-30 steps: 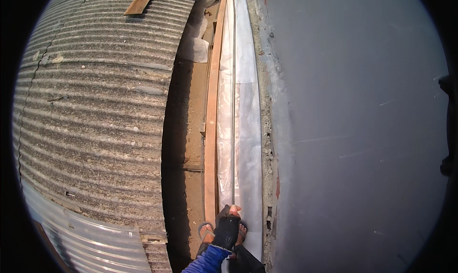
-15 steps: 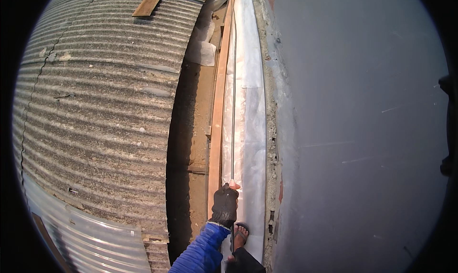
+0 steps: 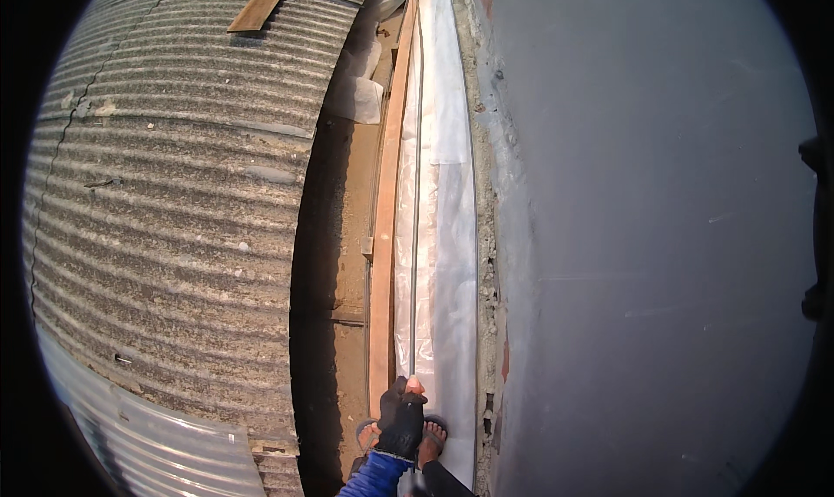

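Coming in from the bottom edge in a blue sleeve, my left hand wears a dark glove with a bare fingertip showing. It is closed around a long thin metal rod. From my fist the rod stretches away to the far end of the narrow strip, above a pale plastic sheet. A short piece of the rod shows below the fist. My right hand does not show. Both my feet, in sandals, are beside the hand, the right foot on the sheet.
Left of the sheet runs a reddish wooden beam, then a deep gap beside a corrugated roof. A loose plank lies on the roof. A smooth grey wall with a rough mortar edge rises on the right.
My left hand has come lower and closer to me, still closed on the rod. My left foot has come into sight. The whole view has shifted slightly.
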Demonstrator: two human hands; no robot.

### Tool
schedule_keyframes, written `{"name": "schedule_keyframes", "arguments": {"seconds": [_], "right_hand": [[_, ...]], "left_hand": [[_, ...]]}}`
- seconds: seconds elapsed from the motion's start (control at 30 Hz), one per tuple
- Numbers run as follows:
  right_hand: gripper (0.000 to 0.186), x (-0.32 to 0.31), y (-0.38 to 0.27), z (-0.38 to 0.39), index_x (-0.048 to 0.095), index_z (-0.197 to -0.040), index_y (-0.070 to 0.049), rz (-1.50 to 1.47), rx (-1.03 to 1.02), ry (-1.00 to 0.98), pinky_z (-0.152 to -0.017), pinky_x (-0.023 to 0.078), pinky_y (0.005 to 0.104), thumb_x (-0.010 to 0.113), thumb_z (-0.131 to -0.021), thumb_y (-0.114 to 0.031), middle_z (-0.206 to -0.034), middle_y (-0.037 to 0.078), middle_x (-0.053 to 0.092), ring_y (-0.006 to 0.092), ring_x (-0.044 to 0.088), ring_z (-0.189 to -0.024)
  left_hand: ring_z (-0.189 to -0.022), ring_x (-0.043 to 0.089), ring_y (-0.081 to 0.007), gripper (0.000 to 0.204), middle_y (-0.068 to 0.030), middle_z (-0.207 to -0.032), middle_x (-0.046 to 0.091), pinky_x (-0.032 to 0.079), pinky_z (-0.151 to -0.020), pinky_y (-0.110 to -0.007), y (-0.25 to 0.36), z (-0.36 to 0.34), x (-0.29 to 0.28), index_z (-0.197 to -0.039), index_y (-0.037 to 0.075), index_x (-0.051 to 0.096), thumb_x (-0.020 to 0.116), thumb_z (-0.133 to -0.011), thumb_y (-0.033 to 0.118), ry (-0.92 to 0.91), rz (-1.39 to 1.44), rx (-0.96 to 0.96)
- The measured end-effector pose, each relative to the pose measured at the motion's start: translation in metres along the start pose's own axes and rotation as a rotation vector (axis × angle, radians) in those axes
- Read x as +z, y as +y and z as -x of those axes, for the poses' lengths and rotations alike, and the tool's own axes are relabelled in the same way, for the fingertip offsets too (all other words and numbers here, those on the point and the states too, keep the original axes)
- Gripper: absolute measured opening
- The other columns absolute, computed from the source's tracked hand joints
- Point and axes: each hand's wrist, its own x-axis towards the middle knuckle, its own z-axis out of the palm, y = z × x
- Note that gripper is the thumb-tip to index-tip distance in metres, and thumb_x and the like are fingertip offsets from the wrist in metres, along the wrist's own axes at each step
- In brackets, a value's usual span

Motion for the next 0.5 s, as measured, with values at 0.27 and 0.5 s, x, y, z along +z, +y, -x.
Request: {"name": "schedule_keyframes", "arguments": {"seconds": [0.27, 0.5], "right_hand": [[0.034, 0.009, 0.005, -0.003, 0.059, -0.117, -0.002, 0.028, 0.008, -0.006, -0.076, 0.051, 0.0420, 0.059, -0.087, -0.018, -0.091, 0.019, 0.067, 0.0328, 0.064, -0.081], [0.033, 0.020, 0.009, -0.009, 0.059, -0.116, -0.002, 0.045, -0.007, -0.015, -0.076, 0.051, 0.0425, 0.059, -0.087, -0.018, -0.091, 0.018, 0.067, 0.0331, 0.064, -0.081]], "left_hand": [[-0.054, 0.039, -0.0051, 0.040, 0.0051, -0.061, 0.047, 0.031, -0.049, -0.024, 0.025, 0.015, 0.014, -0.079, 0.009, 0.056, 0.056, -0.097, 0.045, -0.024, 0.029, 0.083], [-0.066, 0.052, -0.0101, 0.031, -0.0019, -0.071, 0.055, 0.044, -0.062, -0.026, 0.031, 0.094, -0.002, -0.088, 0.003, 0.060, 0.053, -0.099, 0.032, -0.021, 0.136, 0.104]]}}
